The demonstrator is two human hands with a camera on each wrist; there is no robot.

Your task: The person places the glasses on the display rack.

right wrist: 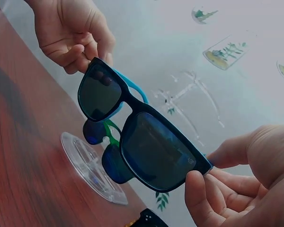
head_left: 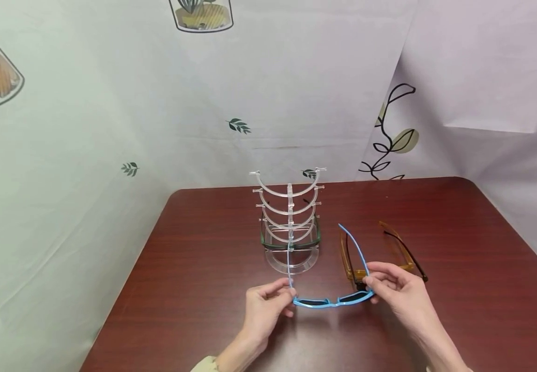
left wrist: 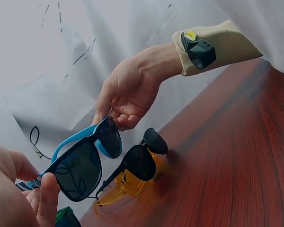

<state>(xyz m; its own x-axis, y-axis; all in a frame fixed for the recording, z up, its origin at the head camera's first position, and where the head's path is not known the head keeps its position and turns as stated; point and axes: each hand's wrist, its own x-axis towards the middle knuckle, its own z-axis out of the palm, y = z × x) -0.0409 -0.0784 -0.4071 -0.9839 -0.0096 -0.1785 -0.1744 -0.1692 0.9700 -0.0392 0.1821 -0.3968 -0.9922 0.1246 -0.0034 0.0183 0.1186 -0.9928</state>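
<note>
Red-brown wood-grain table [head_left: 170, 289]: one, with rounded far corners.
Left hand [head_left: 264, 307]: thumb and fingers pinch the left hinge corner of the blue-and-black plastic sunglasses [head_left: 335, 305], parted only by the frame between them.
Clear plastic display stand [head_left: 290, 209]: one, upright on the table, with at least four curved tiers above a rounded base.
Green-framed sunglasses with dark lenses [right wrist: 117, 164]: one pair, low on the stand, lenses toward the person.
Blue-and-black plastic sunglasses: one pair, raised over the table between both hands, nearer the person than the stand. The front's long axis runs left to right; dark lenses face the person, and both blue arms, unfolded, point to the far side, the right one slanting leftward.
Translucent amber-framed glasses [left wrist: 123, 184]: one pair, on the table right of the stand, arms unfolded toward the back.
Black-framed sunglasses [left wrist: 141, 162]: one pair, just before the amber ones, arms likewise pointing back; whether the two touch cannot be told.
Right hand [head_left: 400, 292]: fingers curled, pinching the held pair's right hinge corner against the thumb.
</note>
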